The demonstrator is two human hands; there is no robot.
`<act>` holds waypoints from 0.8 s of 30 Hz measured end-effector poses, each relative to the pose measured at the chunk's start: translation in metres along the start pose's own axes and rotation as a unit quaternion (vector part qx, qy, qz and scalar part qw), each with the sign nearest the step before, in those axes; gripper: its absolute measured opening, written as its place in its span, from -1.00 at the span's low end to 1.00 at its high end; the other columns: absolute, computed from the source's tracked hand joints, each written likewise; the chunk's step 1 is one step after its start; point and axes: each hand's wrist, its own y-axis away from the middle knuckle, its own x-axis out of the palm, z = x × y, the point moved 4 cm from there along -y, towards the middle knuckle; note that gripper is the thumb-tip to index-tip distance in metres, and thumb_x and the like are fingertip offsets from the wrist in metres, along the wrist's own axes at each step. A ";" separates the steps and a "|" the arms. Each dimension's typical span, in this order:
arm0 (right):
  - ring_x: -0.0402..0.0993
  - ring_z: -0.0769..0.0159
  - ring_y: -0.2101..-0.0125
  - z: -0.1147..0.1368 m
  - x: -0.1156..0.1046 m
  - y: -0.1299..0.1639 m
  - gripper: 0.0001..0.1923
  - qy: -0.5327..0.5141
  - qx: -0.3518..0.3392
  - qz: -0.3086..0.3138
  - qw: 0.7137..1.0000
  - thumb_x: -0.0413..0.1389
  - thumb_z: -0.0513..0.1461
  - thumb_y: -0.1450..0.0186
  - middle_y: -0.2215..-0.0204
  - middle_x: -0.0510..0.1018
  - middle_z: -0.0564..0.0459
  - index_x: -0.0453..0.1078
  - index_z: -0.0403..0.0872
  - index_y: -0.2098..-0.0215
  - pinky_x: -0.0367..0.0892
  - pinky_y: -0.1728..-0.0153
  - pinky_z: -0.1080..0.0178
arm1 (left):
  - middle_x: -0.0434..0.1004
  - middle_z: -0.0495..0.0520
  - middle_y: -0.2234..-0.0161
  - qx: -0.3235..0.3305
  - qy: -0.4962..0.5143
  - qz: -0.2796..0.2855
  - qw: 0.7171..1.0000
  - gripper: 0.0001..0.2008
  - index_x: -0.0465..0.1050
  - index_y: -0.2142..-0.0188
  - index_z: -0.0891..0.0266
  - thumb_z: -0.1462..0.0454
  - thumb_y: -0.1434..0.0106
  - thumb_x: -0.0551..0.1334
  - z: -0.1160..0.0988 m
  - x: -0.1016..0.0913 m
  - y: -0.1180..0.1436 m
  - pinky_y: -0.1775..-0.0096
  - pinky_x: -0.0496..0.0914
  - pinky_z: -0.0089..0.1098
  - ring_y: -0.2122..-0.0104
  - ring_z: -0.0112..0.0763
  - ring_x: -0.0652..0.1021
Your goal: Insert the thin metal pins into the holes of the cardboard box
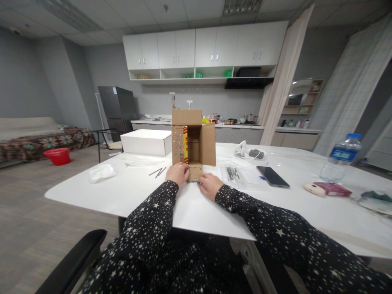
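The lower front flap (195, 174) of an open cardboard box (209, 145), stood on a white worktop (196, 212), is flanked by the left hand (178, 173) and the right hand (210, 185), fingers bent; whether anything is gripped by either cannot be told

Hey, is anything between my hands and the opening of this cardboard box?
Nothing visible blocks the opening of the cardboard box. The left hand and right hand are by its lower front flap; the metal fasteners lie aside, left of the left hand.
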 end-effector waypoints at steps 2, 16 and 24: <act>0.28 0.22 0.17 0.000 0.000 0.000 -0.73 0.000 0.000 -0.001 1.000 -0.08 -0.23 -0.32 0.20 0.43 -0.06 0.42 -0.08 0.14 0.17 0.14 0.22 | 0.53 0.09 0.24 0.000 0.001 0.003 1.000 -0.71 0.54 0.22 0.12 0.21 -0.23 0.05 0.000 0.000 0.000 0.21 0.38 -0.32 0.24 -0.26 0.53; 0.28 0.21 0.15 0.000 0.000 0.000 -0.72 0.002 0.006 0.006 1.000 -0.08 -0.22 -0.32 0.18 0.43 -0.07 0.42 -0.07 0.13 0.17 0.13 0.21 | 0.52 0.07 0.24 0.023 0.015 0.028 0.999 -0.72 0.50 0.19 0.13 0.20 -0.22 0.05 -0.002 0.005 0.001 0.20 0.37 -0.38 0.25 -0.33 0.52; 0.29 0.20 0.17 0.001 -0.002 0.000 -0.72 0.007 0.005 0.002 1.000 -0.07 -0.21 -0.32 0.19 0.43 -0.08 0.41 -0.08 0.12 0.18 0.15 0.21 | 0.54 0.03 0.37 0.119 0.095 0.074 0.986 -0.83 0.50 0.36 0.19 0.24 -0.15 0.13 -0.016 0.007 0.004 0.27 0.36 -0.42 0.35 -0.37 0.51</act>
